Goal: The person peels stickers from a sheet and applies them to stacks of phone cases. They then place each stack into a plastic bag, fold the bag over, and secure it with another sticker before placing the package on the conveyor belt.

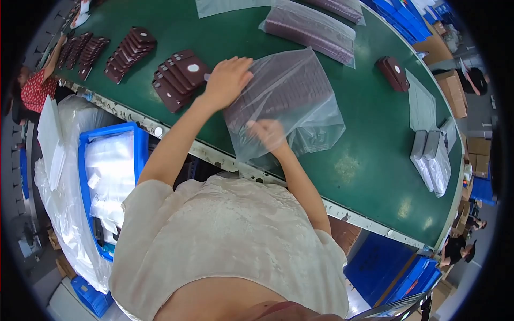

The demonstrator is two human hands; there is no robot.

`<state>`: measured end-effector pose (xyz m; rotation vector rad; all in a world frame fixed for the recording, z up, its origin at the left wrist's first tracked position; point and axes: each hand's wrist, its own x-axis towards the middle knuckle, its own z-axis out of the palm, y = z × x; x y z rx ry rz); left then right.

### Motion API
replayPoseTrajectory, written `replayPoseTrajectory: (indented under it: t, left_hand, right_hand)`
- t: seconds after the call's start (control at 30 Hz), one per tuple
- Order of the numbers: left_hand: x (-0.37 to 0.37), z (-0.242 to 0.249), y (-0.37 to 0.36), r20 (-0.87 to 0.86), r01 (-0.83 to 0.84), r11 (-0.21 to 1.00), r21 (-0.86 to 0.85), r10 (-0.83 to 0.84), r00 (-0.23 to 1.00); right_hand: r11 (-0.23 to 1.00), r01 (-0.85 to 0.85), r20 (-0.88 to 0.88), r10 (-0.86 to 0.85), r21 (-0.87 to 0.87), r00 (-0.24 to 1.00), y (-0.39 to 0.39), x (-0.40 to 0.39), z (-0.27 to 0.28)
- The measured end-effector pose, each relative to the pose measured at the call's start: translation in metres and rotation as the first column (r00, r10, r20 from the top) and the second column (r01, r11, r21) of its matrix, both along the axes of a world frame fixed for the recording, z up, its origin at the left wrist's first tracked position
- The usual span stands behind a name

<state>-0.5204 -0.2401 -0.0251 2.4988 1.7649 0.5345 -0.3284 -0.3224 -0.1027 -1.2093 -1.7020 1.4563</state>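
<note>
A clear plastic bag (321, 128) lies on the green table with a row of dark brown, flat pieces (289, 85) packed side by side inside it. My left hand (229, 83) rests on the bag's upper left end, its fingers stretched out over the film. Lower down, my right hand (269, 134) is curled at the bag's near side, with the loose film in its fingers. Slight motion blur and the shiny film partly hide those fingertips. Just left of my left hand, a fanned pile of brown cases with white oval marks (182, 75) touches or nearly touches my wrist.
More brown piles (130, 55) stand on the green table (369, 166) at left. Bagged rows (310, 32) lie at the far side. A brown case (393, 74) and silvery packets (430, 158) are at right. A blue bin (140, 152) stands below the table's left edge.
</note>
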Motion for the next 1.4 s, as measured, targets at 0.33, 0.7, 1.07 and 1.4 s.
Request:
replayPoseTrajectory:
  t: [0.33, 0.7, 1.07, 1.4]
  left_hand:
    - [0.056, -0.008, -0.043, -0.210, 0.424, 0.905, 0.043, -0.406, 0.889]
    - [0.069, -0.063, -0.036, -0.600, 0.660, 0.743, 0.106, -0.482, 0.639]
    - [0.063, -0.059, -0.026, -0.416, 0.701, 0.701, -0.129, -0.680, 0.604]
    - [0.051, -0.041, -0.020, -0.077, 0.628, 0.706, -0.328, -0.683, 0.727]
  right_hand:
    - [0.665, 0.223, 0.178, -0.479, 0.713, 0.860, -0.010, 0.106, -0.022]
    - [0.723, -0.219, 0.359, -0.043, 0.656, 0.933, -0.024, 0.145, 0.021]
    - [0.935, -0.132, 0.347, 0.011, 0.328, 0.938, -0.070, 0.163, 0.058]
    - [0.331, 0.880, 0.265, -0.864, -0.340, 0.428, -0.358, 0.299, -0.024]
